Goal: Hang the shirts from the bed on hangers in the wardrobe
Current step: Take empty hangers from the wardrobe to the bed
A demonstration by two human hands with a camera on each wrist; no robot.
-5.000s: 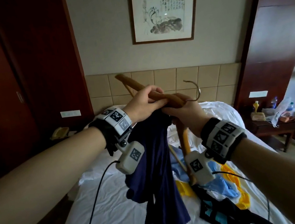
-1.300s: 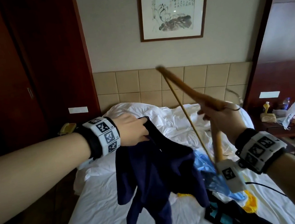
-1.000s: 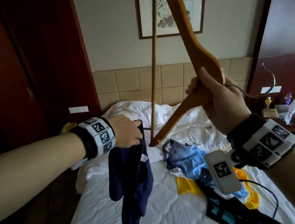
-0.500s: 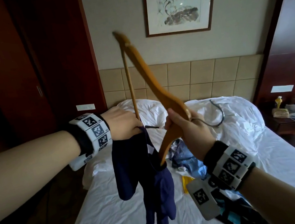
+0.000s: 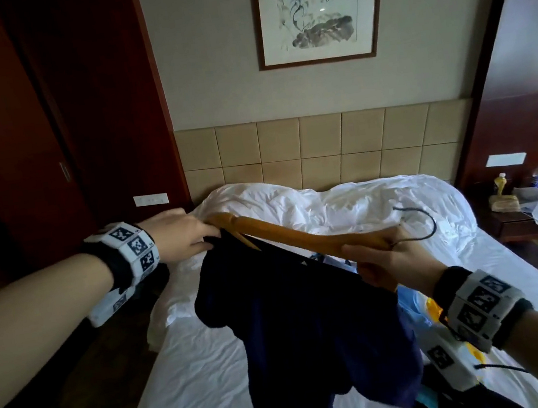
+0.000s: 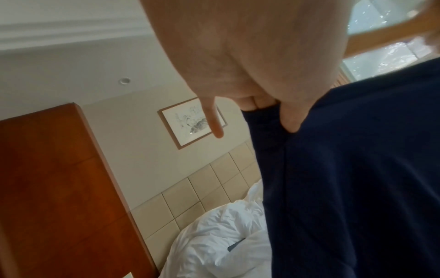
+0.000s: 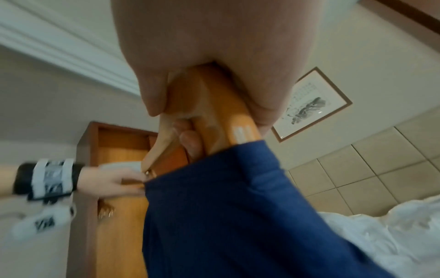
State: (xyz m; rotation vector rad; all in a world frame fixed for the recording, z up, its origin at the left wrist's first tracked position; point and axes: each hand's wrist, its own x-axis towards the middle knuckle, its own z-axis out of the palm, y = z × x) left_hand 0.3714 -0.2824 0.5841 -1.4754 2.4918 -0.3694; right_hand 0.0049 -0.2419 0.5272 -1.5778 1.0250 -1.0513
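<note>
A navy shirt (image 5: pixel 313 329) hangs over the bed from a wooden hanger (image 5: pixel 303 233) that lies nearly level. My right hand (image 5: pixel 383 264) grips the hanger at its middle, by the metal hook (image 5: pixel 426 223). In the right wrist view the hanger (image 7: pixel 228 120) runs out of my fist into the navy shirt (image 7: pixel 238 216). My left hand (image 5: pixel 189 235) pinches the shirt's edge at the hanger's far left tip. The left wrist view shows the thumb and fingers (image 6: pixel 292 120) pinching the navy fabric (image 6: pixel 357 178), with the index finger straight.
The white bed (image 5: pixel 214 367) lies below, with blue, yellow and black clothes (image 5: pixel 424 313) partly hidden at the right. Dark wooden wardrobe panels (image 5: pixel 26 134) stand at the left. A nightstand (image 5: pixel 536 221) with bottles sits at the far right, and a framed picture (image 5: pixel 319 6) hangs above the headboard.
The hanger has swung down from steeply tilted to nearly level, and its left arm is now inside the navy shirt. The shirt has spread out between my hands.
</note>
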